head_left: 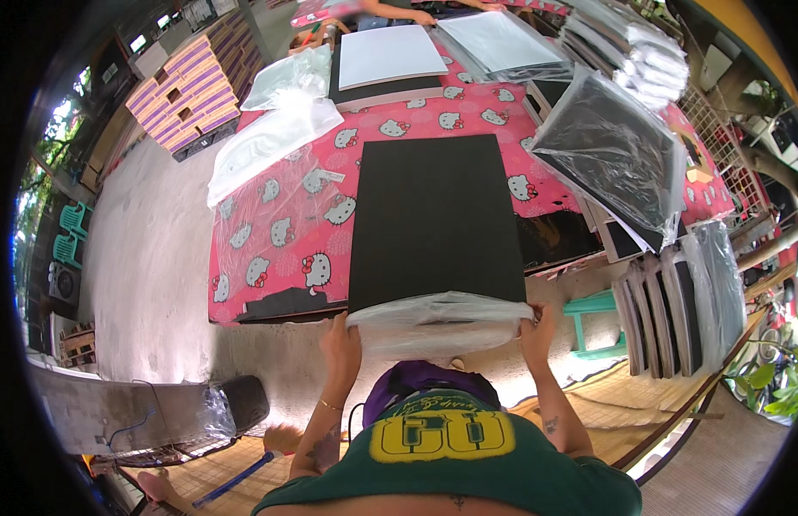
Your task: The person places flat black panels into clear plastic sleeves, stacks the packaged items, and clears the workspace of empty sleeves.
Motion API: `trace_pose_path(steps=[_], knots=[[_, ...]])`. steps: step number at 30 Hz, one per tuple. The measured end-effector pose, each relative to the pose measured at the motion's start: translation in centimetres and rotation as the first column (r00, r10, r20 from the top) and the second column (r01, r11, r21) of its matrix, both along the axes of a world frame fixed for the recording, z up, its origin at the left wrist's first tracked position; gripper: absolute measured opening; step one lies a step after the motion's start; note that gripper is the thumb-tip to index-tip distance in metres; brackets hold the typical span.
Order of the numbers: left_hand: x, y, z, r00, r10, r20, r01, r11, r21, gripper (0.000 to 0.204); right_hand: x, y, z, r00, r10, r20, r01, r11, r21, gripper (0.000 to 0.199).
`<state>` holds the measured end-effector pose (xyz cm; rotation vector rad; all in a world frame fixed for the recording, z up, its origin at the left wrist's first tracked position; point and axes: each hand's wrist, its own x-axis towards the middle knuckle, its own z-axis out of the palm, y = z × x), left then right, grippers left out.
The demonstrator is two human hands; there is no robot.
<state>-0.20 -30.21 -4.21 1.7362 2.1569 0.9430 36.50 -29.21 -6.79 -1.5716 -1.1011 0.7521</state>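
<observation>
A large black board lies flat on a table covered in a pink cartoon-cat cloth. Its near edge sits inside the mouth of a clear plastic bag that is bunched up at the table's front. My left hand grips the bag's left corner and my right hand grips its right corner, both at the board's near corners.
Loose clear bags lie at the table's left. A white board on a black stack sits farther back, with another person's hands beyond it. Bagged black boards pile up at right; more stand upright by a green stool.
</observation>
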Motion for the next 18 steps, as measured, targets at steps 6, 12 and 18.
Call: trace_pose_path(steps=[6,12,18], knots=[[-1.5,0.7,3.4,0.998,-0.059,-0.022,0.057,0.995,-0.085,0.025,1.5,1.7,4.6,0.954,0.06,-0.294,-0.094,0.99,-0.103,0.028],[-7.7,2.9,7.6,0.604,-0.179,0.776,0.2,0.977,0.07,0.04,4.4,1.6,13.7,0.783,0.431,-0.449,-0.461,0.886,0.046,0.046],[-7.6,13.4,21.3,0.263,-0.601,0.754,0.227,0.799,0.557,0.037,1.2,8.4,25.7,0.767,0.289,-0.572,0.029,0.876,0.482,0.029]])
